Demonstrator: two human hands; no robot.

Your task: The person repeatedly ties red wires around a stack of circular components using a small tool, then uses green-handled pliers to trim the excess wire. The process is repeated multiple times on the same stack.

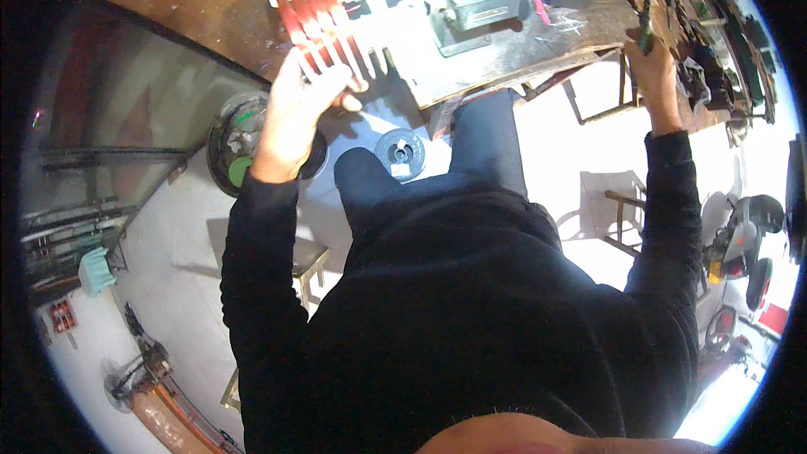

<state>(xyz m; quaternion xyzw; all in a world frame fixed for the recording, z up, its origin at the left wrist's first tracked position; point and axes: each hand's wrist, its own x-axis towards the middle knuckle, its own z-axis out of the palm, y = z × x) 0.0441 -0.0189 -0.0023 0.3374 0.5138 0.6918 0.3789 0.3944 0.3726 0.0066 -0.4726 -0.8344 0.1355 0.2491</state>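
My left hand [304, 105] is closed at the near end of a winding former [313, 10], a row of white ribs with coils of red wire between them. Its thumb and fingers curl about the lowest ribs, and the palm side is partly hidden. Far to the right, my right hand [656, 67] grips a slim tool with a dark green handle [646, 32] over the bench's right end; its kind is too small to tell. Between the hands, a grey metal winding machine [483, 4] stands on the bench beside the former.
The wooden bench [193, 0] runs across the top, with hand tools [693, 59] at its right. Beneath are a bin [223, 143] of scraps and a dark wire spool [401, 154]. Stools [311, 259] stand on the floor; a motorcycle [744, 240] is at right.
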